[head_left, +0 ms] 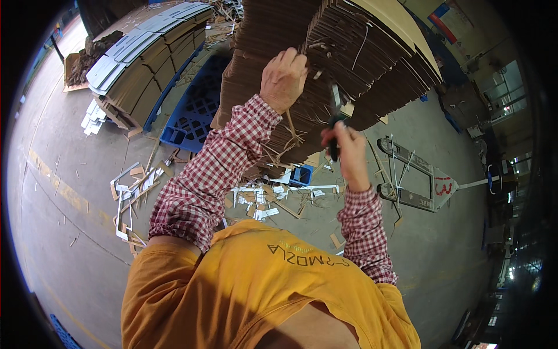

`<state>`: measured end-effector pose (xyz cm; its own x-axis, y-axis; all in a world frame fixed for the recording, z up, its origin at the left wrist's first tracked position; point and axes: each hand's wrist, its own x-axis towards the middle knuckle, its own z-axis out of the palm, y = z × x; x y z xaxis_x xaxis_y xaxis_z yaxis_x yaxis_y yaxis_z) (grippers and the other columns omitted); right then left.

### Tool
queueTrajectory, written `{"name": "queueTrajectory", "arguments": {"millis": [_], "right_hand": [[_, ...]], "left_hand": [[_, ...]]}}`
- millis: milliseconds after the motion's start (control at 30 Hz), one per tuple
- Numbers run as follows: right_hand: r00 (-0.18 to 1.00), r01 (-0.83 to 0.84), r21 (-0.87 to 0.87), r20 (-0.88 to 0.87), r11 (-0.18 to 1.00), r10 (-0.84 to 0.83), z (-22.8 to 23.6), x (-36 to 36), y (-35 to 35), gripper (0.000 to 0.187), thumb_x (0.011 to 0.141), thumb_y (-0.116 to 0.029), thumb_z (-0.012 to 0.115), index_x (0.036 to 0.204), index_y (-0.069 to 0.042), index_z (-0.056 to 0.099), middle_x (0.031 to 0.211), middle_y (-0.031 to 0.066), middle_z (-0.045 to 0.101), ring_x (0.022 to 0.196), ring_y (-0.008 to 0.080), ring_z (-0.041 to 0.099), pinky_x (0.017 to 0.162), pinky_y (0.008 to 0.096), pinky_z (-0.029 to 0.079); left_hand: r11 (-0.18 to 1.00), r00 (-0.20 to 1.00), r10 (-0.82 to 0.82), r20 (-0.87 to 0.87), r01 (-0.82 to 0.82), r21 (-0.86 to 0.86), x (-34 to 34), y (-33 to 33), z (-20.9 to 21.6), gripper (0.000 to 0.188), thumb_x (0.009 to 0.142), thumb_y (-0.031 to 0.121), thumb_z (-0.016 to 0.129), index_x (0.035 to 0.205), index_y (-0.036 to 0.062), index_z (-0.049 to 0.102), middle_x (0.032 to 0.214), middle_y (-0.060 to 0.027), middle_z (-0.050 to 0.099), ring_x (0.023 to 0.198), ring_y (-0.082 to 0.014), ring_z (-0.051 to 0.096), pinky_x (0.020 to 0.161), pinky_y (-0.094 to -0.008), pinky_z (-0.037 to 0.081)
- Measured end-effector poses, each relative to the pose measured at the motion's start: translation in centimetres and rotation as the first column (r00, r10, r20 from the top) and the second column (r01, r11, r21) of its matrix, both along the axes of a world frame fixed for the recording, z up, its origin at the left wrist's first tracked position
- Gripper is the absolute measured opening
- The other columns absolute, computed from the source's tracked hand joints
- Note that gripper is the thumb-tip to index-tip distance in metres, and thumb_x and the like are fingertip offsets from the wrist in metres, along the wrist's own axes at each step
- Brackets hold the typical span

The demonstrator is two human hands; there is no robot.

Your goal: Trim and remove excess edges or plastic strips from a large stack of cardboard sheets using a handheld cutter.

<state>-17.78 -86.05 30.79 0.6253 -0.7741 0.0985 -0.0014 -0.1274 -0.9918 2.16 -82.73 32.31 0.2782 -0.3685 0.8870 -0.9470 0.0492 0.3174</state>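
A tall stack of brown cardboard sheets (pixel 372 75) rises in front of me, with ragged edges and loose strips. My left hand (pixel 284 79) is closed against the stack's near side, back of the hand up. Its fingertips are hidden, so what it grips cannot be made out. Below it a torn cardboard strip (pixel 292 128) hangs from the stack. My right hand (pixel 347 150) is wrapped around the dark handle of a hammer-like tool (pixel 336 100). The tool's metal head, slightly blurred, points at the stack; a pale, yellowish piece shows beside it.
Cardboard and white paper scraps (pixel 261 198) litter the floor below the stack. On the left stand a blue plastic pallet (pixel 189 119) and another stack of cardboard (pixel 145 70) with white tops. A pallet jack (pixel 412 174) lies on the right.
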Motion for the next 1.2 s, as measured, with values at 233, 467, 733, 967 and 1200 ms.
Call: {"name": "queueTrajectory", "arguments": {"millis": [233,467,733,967,1200], "right_hand": [[0.889,-0.175,0.334,-0.351,0.926,0.295,-9.2,-8.3,2.9,0.035,0.085,-0.035,0.056,0.08,-0.001,0.066,0.06,-0.0039,0.052,0.052,0.0032,0.04,0.046,0.0187,0.03],[0.986,-0.089,0.311,-0.105,0.946,0.127,-5.8,-9.2,1.3,0.033,0.089,-0.028,0.051,0.099,0.002,0.062,0.085,0.0018,0.061,0.066,0.005,0.047,0.058,0.0198,0.037],[0.999,-0.047,0.257,0.003,0.965,0.048,-5.3,-9.9,0.4,0.033,0.09,-0.027,0.047,0.105,0.0,0.059,0.108,0.011,0.058,0.1,0.0173,0.052,0.072,0.0335,0.047],[0.994,0.001,0.21,-0.106,0.978,0.022,-4.0,-7.2,-0.5,0.032,0.09,-0.026,0.048,0.101,0.001,0.061,0.102,0.0095,0.06,0.094,0.0159,0.054,0.072,0.0311,0.047],[0.989,-0.033,0.224,-0.135,0.974,0.065,-2.3,-2.0,-1.2,0.037,0.09,-0.03,0.048,0.101,0.003,0.059,0.098,0.008,0.06,0.088,0.0128,0.056,0.067,0.0262,0.045]], "left_hand": [[0.922,0.925,-0.373,0.068,0.361,0.137,-0.7,2.8,-0.8,0.025,0.069,0.009,0.064,0.093,0.0049,0.055,0.089,-0.0081,0.052,0.079,-0.0237,0.052,0.07,-0.0326,0.042],[0.98,0.699,-0.184,0.691,0.078,0.183,-1.1,-2.9,0.0,0.032,0.075,0.014,0.055,0.107,0.014,0.054,0.112,0.0005,0.046,0.097,-0.0175,0.042,0.077,-0.0313,0.034],[0.976,0.774,-0.212,0.597,0.136,0.171,-1.6,-3.0,-0.7,0.022,0.075,0.013,0.056,0.096,0.0083,0.054,0.103,-0.0033,0.052,0.093,-0.02,0.047,0.071,-0.0317,0.038],[0.736,0.85,-0.511,0.128,0.356,0.575,1.5,4.5,-11.4,0.017,0.08,0.018,0.054,0.089,0.0041,0.052,0.087,-0.01,0.054,0.077,-0.0244,0.056,0.062,-0.0349,0.045],[0.991,0.983,-0.069,-0.168,0.086,0.098,-0.9,1.8,-5.0,0.022,0.071,0.019,0.067,0.081,0.0047,0.053,0.084,-0.01,0.054,0.074,-0.0279,0.054,0.062,-0.0347,0.045]]}}
